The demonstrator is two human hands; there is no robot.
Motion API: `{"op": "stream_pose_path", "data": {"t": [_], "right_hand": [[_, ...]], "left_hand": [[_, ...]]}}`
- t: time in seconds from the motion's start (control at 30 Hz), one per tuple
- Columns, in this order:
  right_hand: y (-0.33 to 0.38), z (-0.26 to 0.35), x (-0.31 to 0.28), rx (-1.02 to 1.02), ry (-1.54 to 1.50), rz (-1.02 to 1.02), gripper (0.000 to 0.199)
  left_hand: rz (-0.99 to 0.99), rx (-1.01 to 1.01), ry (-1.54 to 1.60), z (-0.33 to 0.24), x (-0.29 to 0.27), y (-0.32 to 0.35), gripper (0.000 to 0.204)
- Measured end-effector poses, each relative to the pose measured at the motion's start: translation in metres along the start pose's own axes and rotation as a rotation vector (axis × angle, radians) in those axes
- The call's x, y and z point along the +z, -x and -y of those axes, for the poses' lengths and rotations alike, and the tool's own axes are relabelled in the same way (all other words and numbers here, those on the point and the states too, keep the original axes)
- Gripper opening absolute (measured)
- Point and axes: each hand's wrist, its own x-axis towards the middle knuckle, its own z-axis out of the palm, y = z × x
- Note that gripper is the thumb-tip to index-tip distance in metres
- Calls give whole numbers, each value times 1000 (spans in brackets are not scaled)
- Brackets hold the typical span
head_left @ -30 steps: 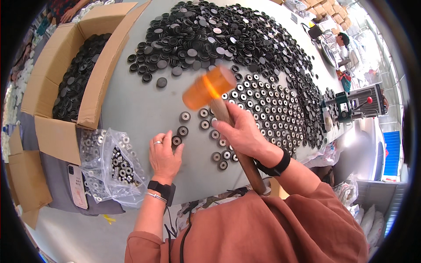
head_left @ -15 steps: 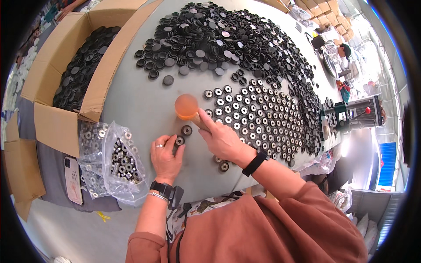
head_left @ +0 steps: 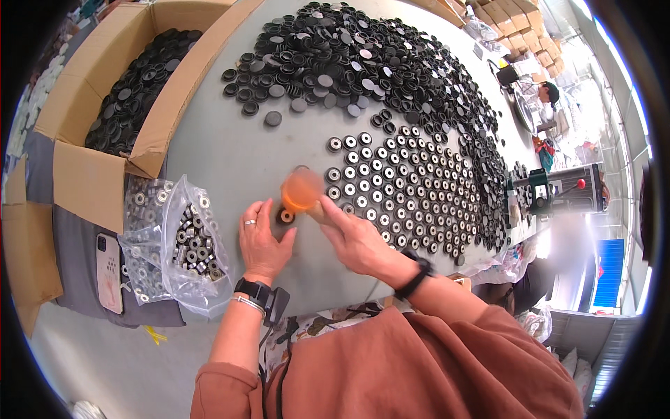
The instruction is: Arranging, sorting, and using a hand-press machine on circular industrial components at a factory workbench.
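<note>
My right hand (head_left: 363,243) is closed around the handle of a mallet with an orange head (head_left: 301,191), blurred by motion. The mallet head hovers over or touches a black ring-shaped cap with a bearing (head_left: 285,216) in it; I cannot tell which. Beside that piece, my left hand (head_left: 265,241) rests with thumb and index finger apart on either side of it. Another round piece (head_left: 301,169) shows partly behind the mallet head. Rows of black caps with silver bearings (head_left: 377,168) stand to the right of the mallet.
A heap of black caps (head_left: 335,59) covers the far table. An open cardboard box (head_left: 164,105) of caps stands left, near a plastic bag of bearings (head_left: 195,241) and a phone (head_left: 109,272). A green press machine (head_left: 558,190) and a person (head_left: 548,93) are at right.
The mallet has come down toward the piece by my left hand. My left thumb and index finger have spread apart from it. The view has shifted slightly.
</note>
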Motion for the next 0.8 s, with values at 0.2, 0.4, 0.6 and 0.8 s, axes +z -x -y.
{"op": "stream_pose_path", "data": {"t": [0.2, 0.4, 0.6, 0.8], "right_hand": [[-7, 25, -16, -29, -15, 50, 54], [2, 32, 2, 48, 86, 245, 53], [-5, 45, -17, 79, -169, 222, 51], [22, 29, -55, 308, -344, -73, 49]], "left_hand": [[-35, -16, 64, 11, -2, 11, 73], [-146, -73, 228, 14, 0, 11, 73], [-129, -102, 184, 19, -2, 13, 69], [11, 24, -40, -6, -3, 0, 78]]}}
